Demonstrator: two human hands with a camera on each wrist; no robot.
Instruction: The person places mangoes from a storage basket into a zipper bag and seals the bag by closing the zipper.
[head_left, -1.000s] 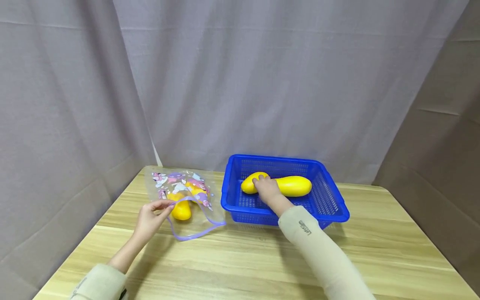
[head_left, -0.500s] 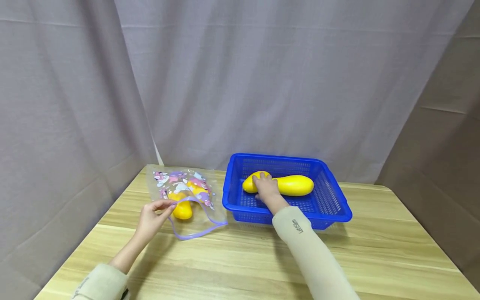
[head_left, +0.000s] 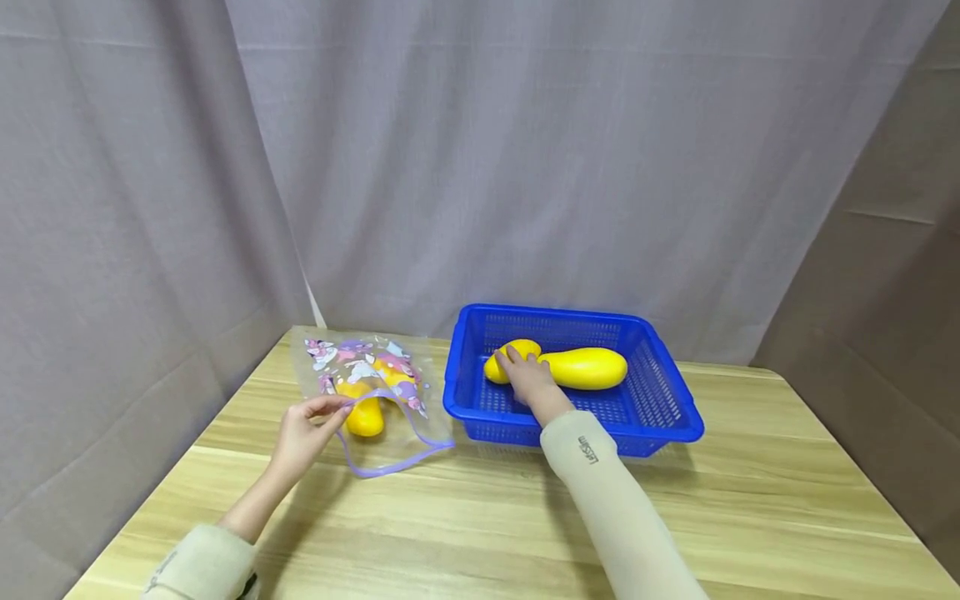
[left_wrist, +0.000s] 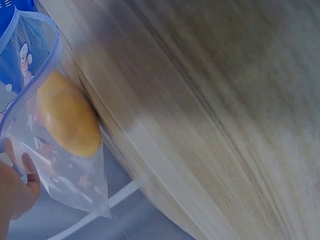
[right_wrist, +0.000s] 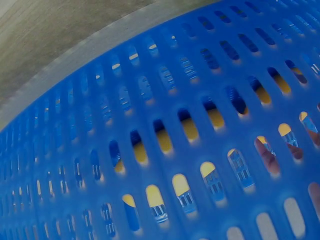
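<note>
My left hand (head_left: 306, 437) pinches the purple zip edge of a clear zip bag (head_left: 427, 408) with cartoon prints, between thumb and fingers. Its mouth gapes toward me. Inside lies a yellow mango-like fruit (head_left: 366, 417), seen larger as the yellow fruit (left_wrist: 70, 115) in the left wrist view; more yellow shows behind the prints. In the blue basket (head_left: 570, 429) my right hand (head_left: 529, 383) holds a smaller yellow mango-like fruit (head_left: 501, 363) from above, fingers bent over it; the thumb is hidden. A longer yellow fruit (head_left: 588, 369) lies just right of that hand.
The bag and basket stand side by side toward the back of a wooden table (head_left: 465, 533). Grey curtains (head_left: 570, 167) hang behind and at the sides. The basket's slotted wall (right_wrist: 150, 120) fills most of the right wrist view.
My right hand has shifted slightly left, its fingers now more bent over the smaller fruit, which has tilted a little. The left hand and bag stay nearly still.
</note>
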